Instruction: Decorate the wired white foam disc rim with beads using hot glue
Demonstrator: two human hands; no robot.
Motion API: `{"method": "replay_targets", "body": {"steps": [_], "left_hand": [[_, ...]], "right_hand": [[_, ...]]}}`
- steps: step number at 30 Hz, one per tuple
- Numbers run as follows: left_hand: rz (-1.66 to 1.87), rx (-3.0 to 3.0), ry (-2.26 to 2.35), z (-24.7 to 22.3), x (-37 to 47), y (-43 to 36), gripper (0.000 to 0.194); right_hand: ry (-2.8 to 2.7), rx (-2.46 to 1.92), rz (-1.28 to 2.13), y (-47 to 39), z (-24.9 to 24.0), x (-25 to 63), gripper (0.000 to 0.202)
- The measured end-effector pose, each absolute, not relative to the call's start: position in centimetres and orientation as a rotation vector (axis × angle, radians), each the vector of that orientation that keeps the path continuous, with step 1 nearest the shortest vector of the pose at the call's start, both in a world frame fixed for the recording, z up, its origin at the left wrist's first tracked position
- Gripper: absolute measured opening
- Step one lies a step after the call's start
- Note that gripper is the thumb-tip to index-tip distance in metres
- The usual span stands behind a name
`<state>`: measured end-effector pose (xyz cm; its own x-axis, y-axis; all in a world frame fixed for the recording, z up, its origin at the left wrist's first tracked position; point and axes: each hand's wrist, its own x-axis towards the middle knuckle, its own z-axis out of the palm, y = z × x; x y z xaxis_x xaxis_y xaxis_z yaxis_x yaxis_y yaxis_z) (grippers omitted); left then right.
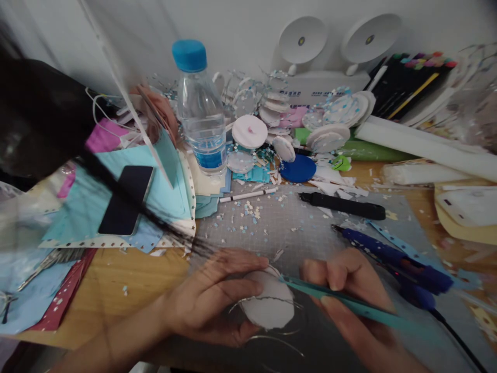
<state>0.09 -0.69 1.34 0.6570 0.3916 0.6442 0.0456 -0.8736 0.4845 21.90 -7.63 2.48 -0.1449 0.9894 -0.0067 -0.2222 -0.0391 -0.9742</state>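
Note:
My left hand is closed on a round white paper disc, with the fingers over its top and the thumb below. Thin wires cross the disc and stick out beneath it. A long, narrow teal strip is pinched between the thumb and fingers of my right hand. Its left end meets the upper right edge of the disc, though I cannot tell whether they touch. Motion blurs the right hand and the strip's far end.
A blue glue gun and a black pen-like tool lie on the grey cutting mat. A water bottle stands behind, beside finished-looking discs. A phone rests on coloured paper at left. Dark hair strands hang across the left.

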Motion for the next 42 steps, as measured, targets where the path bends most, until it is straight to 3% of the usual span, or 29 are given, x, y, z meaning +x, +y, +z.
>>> {"method": "replay_targets", "body": {"steps": [12, 25, 33, 38, 42], "left_hand": [[1.029, 2.362, 0.365, 1.3, -0.2, -0.8, 0.048], [0.811, 1.207, 0.381, 1.1, 0.3, -0.7, 0.053], [0.811, 0.902, 0.568, 0.9, 1.0, -0.8, 0.039], [0.725, 0.859, 0.524, 1.3, 0.9, -0.8, 0.053], [0.706, 0.875, 0.575, 1.1, 0.6, -0.8, 0.044]], "right_hand": [[-1.108, -0.974, 1.412, -7.4, 2.5, 22.3, 0.010], [-1.071, -1.015, 1.280, -6.8, 2.0, 21.8, 0.013], [-1.314, -1.190, 0.973, -6.7, 1.4, 21.3, 0.009], [-1.458, -1.181, 0.847, -6.7, 1.0, 21.4, 0.012], [-1.541, -1.083, 0.833, -6.8, 0.7, 21.4, 0.013]]}}
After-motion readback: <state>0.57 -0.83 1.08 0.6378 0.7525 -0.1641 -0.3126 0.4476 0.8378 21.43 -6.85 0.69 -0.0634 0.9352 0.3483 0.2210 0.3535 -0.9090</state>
